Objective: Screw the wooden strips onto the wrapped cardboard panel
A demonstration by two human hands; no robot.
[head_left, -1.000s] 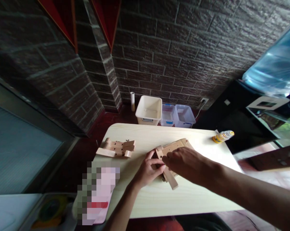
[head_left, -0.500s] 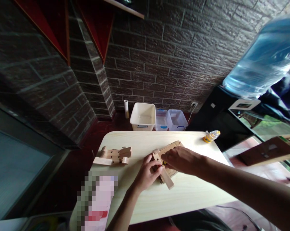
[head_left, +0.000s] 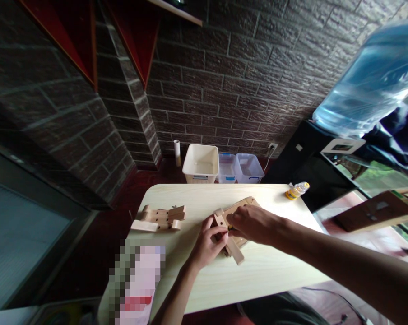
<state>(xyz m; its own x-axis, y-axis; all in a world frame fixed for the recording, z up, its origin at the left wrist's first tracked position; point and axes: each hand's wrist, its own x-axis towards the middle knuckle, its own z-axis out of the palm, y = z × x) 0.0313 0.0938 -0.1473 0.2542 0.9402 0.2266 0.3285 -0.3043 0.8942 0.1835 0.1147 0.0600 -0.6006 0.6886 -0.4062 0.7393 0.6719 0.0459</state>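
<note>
On the light wood table, a wooden assembly of blocks and slats sits under both hands. My left hand is closed, with its fingertips pinching at the wood beside the tool's tip; whether a screw is between them is too small to make out. My right hand is wrapped round a small yellow-and-black screwdriver, mostly hidden by the fingers, which points toward the left fingertips. A second wooden assembly, with dark holes and rounded blocks, lies to the left, apart from both hands.
A clear bottle with a yellow base stands at the table's far right corner. Beyond the far edge are a cream bin and clear plastic boxes. A water dispenser stands right. Part of the left side is pixelated.
Both hands stay at the same spot on the wooden assembly. The right hand has turned slightly, and less of the yellow handle shows.
</note>
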